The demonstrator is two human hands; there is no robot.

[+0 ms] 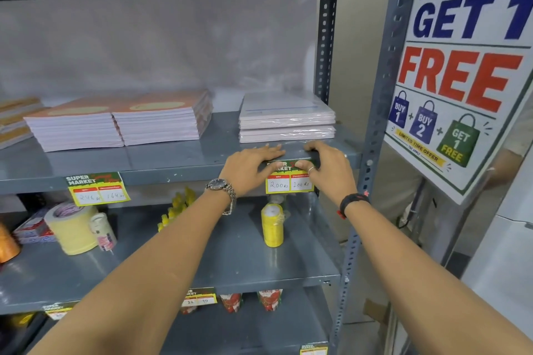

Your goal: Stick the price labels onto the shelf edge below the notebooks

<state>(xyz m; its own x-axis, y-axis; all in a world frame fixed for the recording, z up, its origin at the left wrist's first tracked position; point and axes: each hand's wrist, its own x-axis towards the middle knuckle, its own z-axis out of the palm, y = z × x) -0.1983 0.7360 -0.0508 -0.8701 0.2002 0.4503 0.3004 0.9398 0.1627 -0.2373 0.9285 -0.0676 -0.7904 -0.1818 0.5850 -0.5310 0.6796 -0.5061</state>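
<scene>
Both hands pressed a price label [290, 181] against the shelf edge [173, 174], directly below the wrapped stack of notebooks [287, 118] lying at the label's twelve o'clock. The left hand [249, 167] lay flat with fingers spread over the shelf lip, its grip wide and thumb on the label's top strip. The right hand [328, 167] curled over the lip likewise, grip wide, thumb pressing the same strip. At nine o'clock from them, well apart, a second label [98, 189] hung beneath two brown-covered notebook stacks [121, 121].
</scene>
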